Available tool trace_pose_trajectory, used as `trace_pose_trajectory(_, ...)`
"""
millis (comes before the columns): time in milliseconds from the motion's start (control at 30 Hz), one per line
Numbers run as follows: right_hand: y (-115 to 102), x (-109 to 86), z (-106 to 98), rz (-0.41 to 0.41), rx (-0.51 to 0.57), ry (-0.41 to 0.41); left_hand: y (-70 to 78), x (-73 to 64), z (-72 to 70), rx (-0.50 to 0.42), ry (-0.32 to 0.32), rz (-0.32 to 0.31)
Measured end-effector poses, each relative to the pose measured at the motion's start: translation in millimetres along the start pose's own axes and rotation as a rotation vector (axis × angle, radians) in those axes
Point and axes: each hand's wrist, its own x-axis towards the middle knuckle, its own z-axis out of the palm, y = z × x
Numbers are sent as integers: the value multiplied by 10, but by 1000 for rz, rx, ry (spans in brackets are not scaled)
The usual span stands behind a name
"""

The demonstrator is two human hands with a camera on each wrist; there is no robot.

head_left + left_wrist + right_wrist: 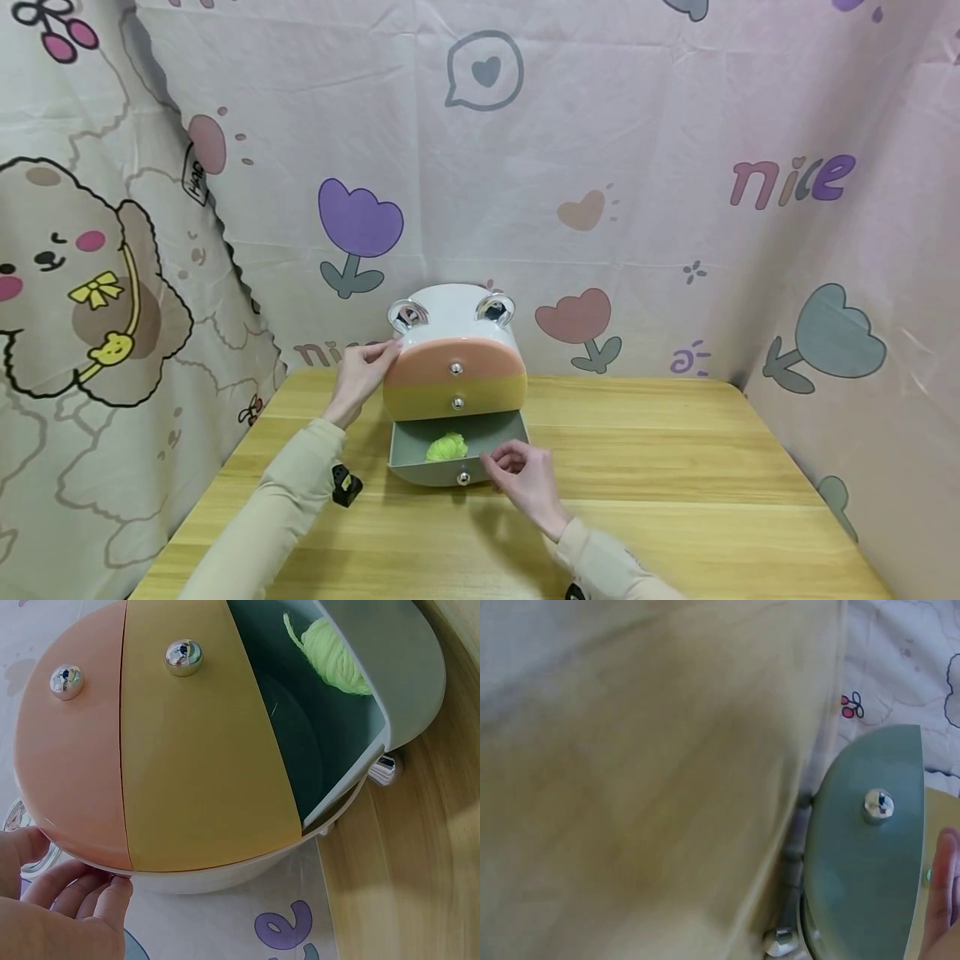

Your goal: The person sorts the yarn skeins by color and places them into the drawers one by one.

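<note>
A small frog-shaped drawer cabinet (453, 312) has an orange drawer (427, 362), a yellow drawer (420, 400) and a pulled-out green drawer (431, 473), each with a silver knob. Inside the green drawer lies a bundle of lime-green yarn (447, 447), its loose end showing in the left wrist view. My left hand (362, 379) holds the cabinet's upper left side, thumb near the front edge and fingers bent against the wall (64, 900). At the green drawer's right front rim is my right hand (527, 479), fingers loosely bent with nothing between them.
The cabinet stands on a wood-grain table (637, 467), near the back edge. Printed cloth (645, 108) hangs behind it and along both sides. A black wrist device (346, 485) sits by my left sleeve.
</note>
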Motion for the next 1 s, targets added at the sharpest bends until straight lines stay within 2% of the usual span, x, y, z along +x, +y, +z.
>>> trace_pose_trajectory(167,264,18,57,-23,-57,-105,5,-2,11,-5,19,16)
trace_pose_trajectory(267,280,-2,100,5,-81,-135,7,-9,19,-8,29,25)
trace_pose_trajectory(667,328,-27,218,44,-122,-126,-7,2,25,-6,24,2)
trace_pose_trajectory(833,347,-49,249,100,-45,-166,-2,3,27,-10,23,-4)
trace_pose_trajectory(1000,354,-77,299,165,61,-89,13,-1,24,-8,24,-1)
